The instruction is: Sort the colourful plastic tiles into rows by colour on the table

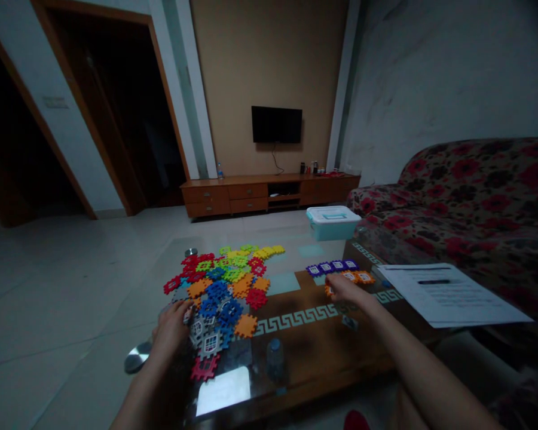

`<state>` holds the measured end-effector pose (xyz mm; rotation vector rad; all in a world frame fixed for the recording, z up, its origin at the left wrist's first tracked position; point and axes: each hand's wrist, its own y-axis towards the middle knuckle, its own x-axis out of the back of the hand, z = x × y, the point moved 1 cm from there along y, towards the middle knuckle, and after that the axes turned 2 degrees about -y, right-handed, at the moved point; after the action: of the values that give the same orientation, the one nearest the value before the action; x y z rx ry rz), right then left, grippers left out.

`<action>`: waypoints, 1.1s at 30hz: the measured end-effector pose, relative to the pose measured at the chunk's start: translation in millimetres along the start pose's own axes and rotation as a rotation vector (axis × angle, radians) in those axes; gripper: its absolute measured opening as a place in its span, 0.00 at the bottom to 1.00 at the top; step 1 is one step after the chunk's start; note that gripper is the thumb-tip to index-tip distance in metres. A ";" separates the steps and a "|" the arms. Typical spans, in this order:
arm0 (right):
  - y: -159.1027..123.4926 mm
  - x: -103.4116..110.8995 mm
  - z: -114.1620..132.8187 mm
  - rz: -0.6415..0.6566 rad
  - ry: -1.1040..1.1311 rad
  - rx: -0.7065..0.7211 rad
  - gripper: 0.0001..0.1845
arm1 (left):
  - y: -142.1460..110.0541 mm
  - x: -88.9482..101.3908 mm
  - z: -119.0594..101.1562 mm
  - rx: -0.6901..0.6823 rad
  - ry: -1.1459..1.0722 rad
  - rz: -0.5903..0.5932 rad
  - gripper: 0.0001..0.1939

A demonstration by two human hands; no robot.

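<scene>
My right hand (pixel 344 289) is closed, its fingertips on an orange interlocking tile (pixel 329 291) at the left end of a short orange row (pixel 364 277). Just behind that row lies a line of purple tiles (pixel 332 267) with white window inserts. My left hand (pixel 173 325) rests at the left edge of a mixed pile, its fingers curled in beside the grey tiles (pixel 211 343); what they hold is hidden. The pile also has blue tiles (pixel 217 291), red tiles (pixel 256 298), lime-green tiles (pixel 235 273) and yellow tiles (pixel 269 252).
Everything lies on a glass-topped table with a patterned border (pixel 296 319). A clear bottle (pixel 275 358) stands near its front edge. At right are printed sheets (pixel 451 298) with a pen (pixel 434 281). Beyond stands a lidded turquoise box (pixel 334 226); a floral sofa (pixel 466 179) is at right.
</scene>
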<state>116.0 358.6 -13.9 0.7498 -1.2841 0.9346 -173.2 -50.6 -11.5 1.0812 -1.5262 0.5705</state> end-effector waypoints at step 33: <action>19.0 -32.3 146.4 -0.232 0.192 0.439 0.22 | -17.6 12.8 -21.9 0.263 -0.271 0.047 0.12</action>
<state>32.2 233.2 -24.5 1.0952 -0.8096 1.0812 -146.5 -44.8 2.7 1.3709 -1.7480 0.6930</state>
